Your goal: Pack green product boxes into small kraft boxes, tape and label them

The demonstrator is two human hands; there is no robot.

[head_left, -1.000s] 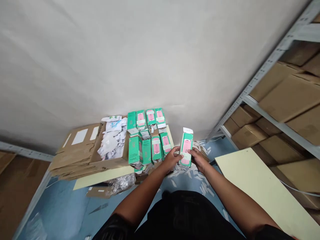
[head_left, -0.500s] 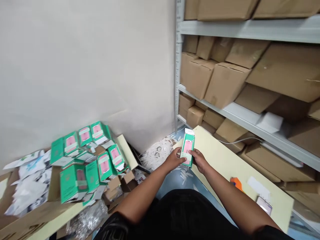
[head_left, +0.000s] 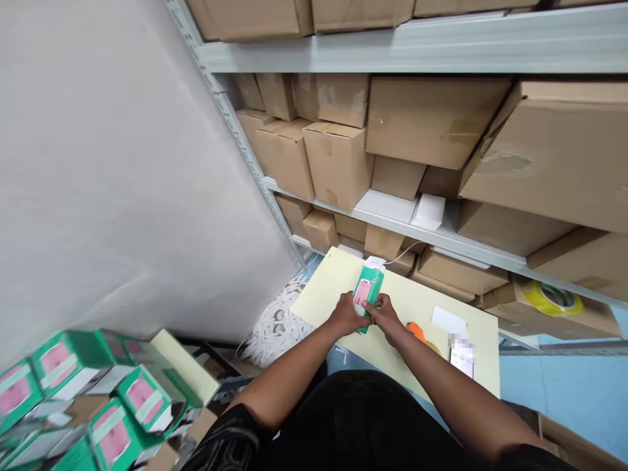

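Between both hands is a green box (head_left: 374,282) with a pink panel and a raised white end flap. My left hand (head_left: 347,315) is closed round its lower left side, thumb across the front. My right hand (head_left: 385,314) grips the lower right edge, fingers curled behind. The box is held over the pale yellow table (head_left: 318,281). More green boxes with pink panels (head_left: 144,396) are piled at the lower left. On the table, right of my hands, lie an orange tool (head_left: 416,331), a white paper (head_left: 449,320) and a phone (head_left: 462,358).
A metal shelf rack (head_left: 392,219) full of brown cartons (head_left: 338,163) rises behind the table. Yellow tape (head_left: 552,297) rests on a lower carton at the right. White paper strips (head_left: 275,324) are heaped on the floor by the wall (head_left: 122,163).
My view has turned right, so the pile of green boxes slides left and more shelving shows. Both hands still hold the green box, which now is over the table.
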